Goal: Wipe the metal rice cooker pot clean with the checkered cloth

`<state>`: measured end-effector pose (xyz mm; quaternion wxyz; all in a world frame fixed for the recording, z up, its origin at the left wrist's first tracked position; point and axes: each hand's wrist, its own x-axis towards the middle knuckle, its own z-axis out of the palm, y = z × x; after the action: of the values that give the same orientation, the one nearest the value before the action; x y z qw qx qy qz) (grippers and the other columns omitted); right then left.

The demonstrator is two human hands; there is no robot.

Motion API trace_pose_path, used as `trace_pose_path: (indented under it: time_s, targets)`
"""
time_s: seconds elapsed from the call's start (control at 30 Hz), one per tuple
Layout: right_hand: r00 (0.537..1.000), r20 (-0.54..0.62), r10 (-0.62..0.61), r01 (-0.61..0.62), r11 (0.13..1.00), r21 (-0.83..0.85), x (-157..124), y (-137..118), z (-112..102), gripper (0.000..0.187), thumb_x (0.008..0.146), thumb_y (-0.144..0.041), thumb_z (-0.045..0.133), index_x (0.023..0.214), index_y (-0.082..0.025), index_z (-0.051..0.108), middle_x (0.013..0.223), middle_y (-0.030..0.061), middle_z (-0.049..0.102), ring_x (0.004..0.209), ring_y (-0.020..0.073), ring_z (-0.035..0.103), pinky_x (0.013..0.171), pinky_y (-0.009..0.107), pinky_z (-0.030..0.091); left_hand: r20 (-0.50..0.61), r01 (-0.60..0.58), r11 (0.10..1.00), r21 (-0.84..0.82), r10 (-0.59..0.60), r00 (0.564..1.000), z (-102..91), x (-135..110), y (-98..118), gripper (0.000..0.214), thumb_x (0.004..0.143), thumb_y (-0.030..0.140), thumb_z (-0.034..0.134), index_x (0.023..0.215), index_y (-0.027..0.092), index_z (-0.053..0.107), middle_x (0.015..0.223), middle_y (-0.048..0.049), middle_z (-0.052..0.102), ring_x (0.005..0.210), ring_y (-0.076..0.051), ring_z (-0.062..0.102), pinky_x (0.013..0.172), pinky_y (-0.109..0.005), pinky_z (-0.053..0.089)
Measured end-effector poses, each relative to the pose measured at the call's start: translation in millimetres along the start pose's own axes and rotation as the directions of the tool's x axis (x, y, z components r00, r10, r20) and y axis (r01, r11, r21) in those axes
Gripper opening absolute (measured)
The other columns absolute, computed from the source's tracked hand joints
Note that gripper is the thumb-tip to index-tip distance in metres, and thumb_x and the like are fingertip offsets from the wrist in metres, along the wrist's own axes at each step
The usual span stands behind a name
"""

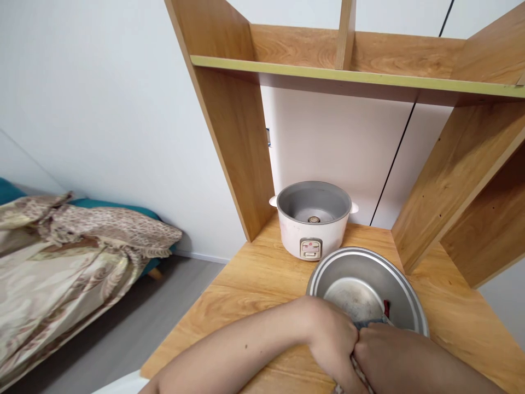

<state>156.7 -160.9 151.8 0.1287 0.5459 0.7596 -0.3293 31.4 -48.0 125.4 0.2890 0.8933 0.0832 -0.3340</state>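
A bare metal pot (394, 273), tilted toward me, rests on the wooden desk (250, 284). My left hand (334, 339) and my right hand (388, 350) are pressed together at its near rim. Both are closed on a grey cloth with red trim (379, 317) that pokes into the pot. A striped bit of fabric shows between the hands lower down. Behind the pot stands a white rice cooker body (314, 219), open, with no inner pot in it.
A wooden shelf unit (241, 137) rises from the desk, with a shelf board overhead and side panels left and right. A bed with a patterned blanket (61, 257) lies at the left, across a grey floor. White walls stand behind.
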Motion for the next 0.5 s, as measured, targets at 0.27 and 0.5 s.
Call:
trace_pose_path:
  time_s: [0.27,0.5]
  targets:
    - [0.998,0.046,0.041,-0.041,0.999,0.005,1.1,-2.9,-2.9,0.042,0.096,-0.051,0.070,0.123,-0.026,0.091,0.126,0.0148,0.089,0.116,0.0386,0.083,0.093,0.043,0.065,-0.011,-0.017,1.000,-0.017,0.017,1.000,1.0,0.5,-2.2,0.061,0.058,0.076,0.093,0.051,0.031,0.052,0.057,-0.0005,0.063,0.075,-0.028,0.069,0.080,-0.039,0.056]
    - [1.000,0.008,0.012,-0.012,1.000,0.002,1.2,-3.0,-2.4,0.039,0.098,-0.054,0.068,0.114,-0.028,0.092,0.117,0.0122,0.091,0.110,0.0357,0.084,0.092,0.041,0.065,0.005,-0.012,1.000,-0.009,0.012,1.000,0.1,0.9,-2.3,0.063,0.057,0.077,0.093,0.051,0.031,0.051,0.055,-0.0003,0.060,0.071,-0.027,0.066,0.077,-0.039,0.055]
